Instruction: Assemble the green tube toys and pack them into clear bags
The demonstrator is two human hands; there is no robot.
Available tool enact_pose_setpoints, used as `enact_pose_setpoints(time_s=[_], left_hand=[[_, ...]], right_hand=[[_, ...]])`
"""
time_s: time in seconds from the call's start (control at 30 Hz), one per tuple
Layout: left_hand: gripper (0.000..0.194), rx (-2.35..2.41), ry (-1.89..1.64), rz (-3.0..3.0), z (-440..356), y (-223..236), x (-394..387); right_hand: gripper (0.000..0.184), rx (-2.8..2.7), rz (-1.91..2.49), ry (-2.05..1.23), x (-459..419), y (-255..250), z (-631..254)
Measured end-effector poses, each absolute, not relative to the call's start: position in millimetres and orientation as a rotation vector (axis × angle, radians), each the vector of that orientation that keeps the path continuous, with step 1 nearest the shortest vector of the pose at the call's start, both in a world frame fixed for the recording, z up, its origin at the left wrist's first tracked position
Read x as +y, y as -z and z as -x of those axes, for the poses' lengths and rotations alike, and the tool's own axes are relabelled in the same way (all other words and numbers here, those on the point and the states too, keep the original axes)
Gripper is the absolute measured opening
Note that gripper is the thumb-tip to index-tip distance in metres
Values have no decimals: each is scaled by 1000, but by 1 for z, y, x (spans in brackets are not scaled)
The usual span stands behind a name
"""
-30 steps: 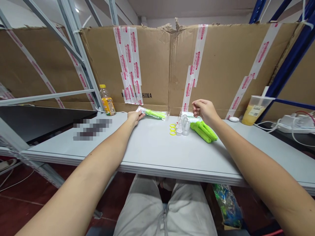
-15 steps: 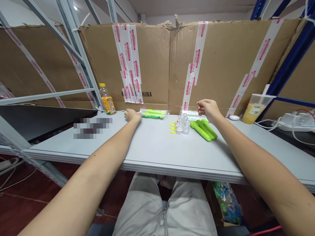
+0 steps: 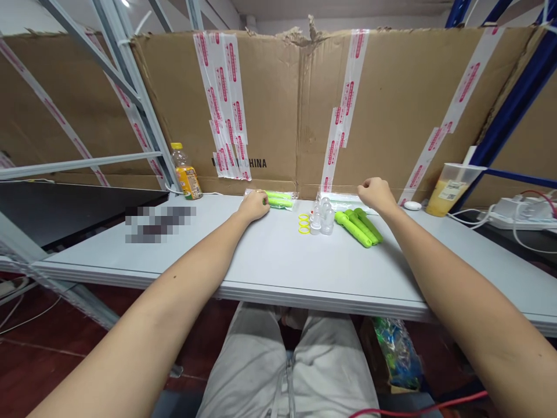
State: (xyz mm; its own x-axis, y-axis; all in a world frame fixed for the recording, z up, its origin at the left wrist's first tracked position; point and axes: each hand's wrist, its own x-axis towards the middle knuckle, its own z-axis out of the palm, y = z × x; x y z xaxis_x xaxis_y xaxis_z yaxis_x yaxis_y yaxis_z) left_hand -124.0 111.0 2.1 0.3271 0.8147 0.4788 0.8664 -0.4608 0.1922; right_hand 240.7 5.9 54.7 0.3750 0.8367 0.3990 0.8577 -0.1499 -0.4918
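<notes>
My left hand lies over the left end of a clear plastic packet at the back of the table, its fingers curled round that end. Inside the packet are bright green tubes. My right hand is a loose fist over the right end of another clear packet; nothing shows in its fingers, though the palm side is hidden. Just in front lie several green club-shaped tubes. To their left stand clear plastic caps beside a column of yellow rings.
A juice bottle stands at the back left, and a lidded cup of yellow drink at the back right beside a small white case. A cardboard wall closes off the rear. White cables and plugs lie at far right.
My left hand has moved right, from beside the packet of green tubes onto its left end. The right hand has shifted slightly right and its fingers have curled in further.
</notes>
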Motion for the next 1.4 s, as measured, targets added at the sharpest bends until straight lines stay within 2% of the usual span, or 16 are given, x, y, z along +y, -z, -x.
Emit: enact_pose_setpoints(time_s=[0.17, 0.3, 0.4, 0.57, 0.73, 0.97, 1.23, 1.4], left_hand=[[18, -1578, 756, 2449, 125, 3, 115], [20, -1619, 743, 2410, 128, 6, 117], [20, -1622, 738, 2397, 127, 5, 115], [18, -1526, 776, 2390, 111, -9, 99], [25, -1183, 829, 2548, 75, -26, 63], [21, -870, 680, 2777, 42, -27, 28], [14, -947, 418, 3242, 39, -43, 6], [17, -1055, 231, 3286, 42, -44, 10]], right_hand=[[29, -1526, 2269, -33, 8, -58, -250], [22, -1617, 2389, -229, 13, -56, -258], [17, -1655, 2412, -371, 14, -53, -263], [22, -1662, 2342, -552, 9, -54, -264], [28, -1679, 2311, -665, -1, -59, -259], [27, -1713, 2316, -691, 4, -51, -259], [40, -1747, 2353, -616, 11, -44, -261], [35, -1739, 2355, -595, 15, -40, -265]])
